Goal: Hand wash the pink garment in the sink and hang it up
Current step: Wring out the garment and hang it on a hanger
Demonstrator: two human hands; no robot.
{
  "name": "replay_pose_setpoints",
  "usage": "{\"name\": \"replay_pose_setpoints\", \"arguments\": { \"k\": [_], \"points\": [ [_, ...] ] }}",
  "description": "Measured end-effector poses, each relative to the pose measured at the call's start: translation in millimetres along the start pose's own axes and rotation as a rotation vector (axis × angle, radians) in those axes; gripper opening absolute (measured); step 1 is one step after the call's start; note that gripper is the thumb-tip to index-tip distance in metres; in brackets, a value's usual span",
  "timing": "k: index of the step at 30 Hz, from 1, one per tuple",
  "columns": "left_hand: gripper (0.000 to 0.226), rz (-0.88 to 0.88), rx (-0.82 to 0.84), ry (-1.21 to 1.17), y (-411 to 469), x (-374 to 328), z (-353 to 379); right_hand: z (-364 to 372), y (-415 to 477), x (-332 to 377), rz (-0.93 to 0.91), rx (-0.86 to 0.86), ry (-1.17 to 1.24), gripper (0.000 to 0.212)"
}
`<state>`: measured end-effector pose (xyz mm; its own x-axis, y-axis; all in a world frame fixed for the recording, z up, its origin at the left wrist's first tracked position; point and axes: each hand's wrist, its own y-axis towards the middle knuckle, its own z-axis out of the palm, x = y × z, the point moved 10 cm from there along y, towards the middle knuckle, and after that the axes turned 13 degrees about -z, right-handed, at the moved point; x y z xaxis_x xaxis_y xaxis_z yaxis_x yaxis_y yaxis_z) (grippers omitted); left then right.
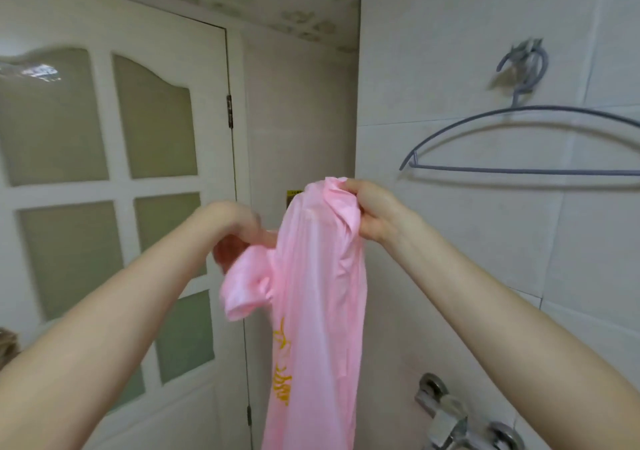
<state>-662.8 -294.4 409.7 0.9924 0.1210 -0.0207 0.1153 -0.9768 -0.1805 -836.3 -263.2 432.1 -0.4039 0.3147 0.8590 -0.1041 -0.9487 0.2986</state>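
The pink garment [318, 293] hangs lengthwise in mid-air in front of the tiled wall corner, yellow print down its lower part, held up at the top by both hands. The right hand [372, 212] is clenched around a bunched top edge, while the left hand [239, 229], blurred, pinches fabric beside a short sleeve. A grey hanger [519, 137] hangs on a wall hook [524, 65] up to the right, a chrome faucet [450, 418] sits below, and a white glazed door [114, 172] stands left.

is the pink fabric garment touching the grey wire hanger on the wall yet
Apart. The head view shows white tile between the pink fabric garment, held up by both hands, and the grey wire hanger.
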Motion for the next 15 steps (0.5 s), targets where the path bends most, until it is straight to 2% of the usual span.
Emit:
{"name": "replay_pose_setpoints", "arguments": {
  "k": [1, 2, 3, 4, 5, 6, 7, 8, 10, 12, 13, 14, 15],
  "points": [
    [0.068, -0.084, -0.279, 0.104, -3, 12, -33, 0, 7, 3, -0.006, -0.044, 0.043, 0.022],
    [0.065, -0.116, -0.549, 0.057, -17, 19, -65, 0, 11, 6, -0.005, -0.085, 0.082, 0.024],
    [0.061, -0.068, -0.749, -0.128, -37, 21, -87, 3, 17, 9, -0.01, -0.115, 0.121, 0.028],
    [0.06, 0.056, -0.74, -0.424, -48, 18, -91, 6, 19, 15, -0.03, -0.135, 0.154, 0.033],
    [0.061, 0.207, -0.541, -0.705, -53, 6, -77, 11, 20, 22, -0.063, -0.138, 0.174, 0.039],
    [0.058, 0.304, -0.272, -0.854, -57, -14, -50, 16, 20, 28, -0.082, -0.159, 0.2, 0.045],
    [0.054, 0.371, -0.116, -0.837, -64, -36, -23, 23, 22, 34, -0.091, -0.152, 0.238, 0.049],
    [0.057, 0.409, -0.103, -0.738, -67, -54, -2, 30, 22, 39, -0.093, -0.155, 0.242, 0.05],
    [0.066, 0.376, -0.363, -0.605, -60, -69, 12, 46, 21, 52, -0.138, -0.143, 0.268, 0.048],
    [0.042, 0.388, -0.617, -0.707, -56, -68, 0, 46, 24, 68, -0.198, -0.165, 0.219, 0.041],
    [0.023, 0.418, -0.636, -0.831, -49, -64, -7, 44, 25, 79, -0.232, -0.153, 0.217, 0.034],
    [0.011, 0.456, -0.563, -0.999, -39, -60, -12, 34, 25, 90, -0.266, -0.154, 0.204, 0.029],
    [0.013, 0.5, -0.421, -1.17, -28, -58, -14, 21, 28, 104, -0.303, -0.136, 0.188, 0.029]
  ]
}}
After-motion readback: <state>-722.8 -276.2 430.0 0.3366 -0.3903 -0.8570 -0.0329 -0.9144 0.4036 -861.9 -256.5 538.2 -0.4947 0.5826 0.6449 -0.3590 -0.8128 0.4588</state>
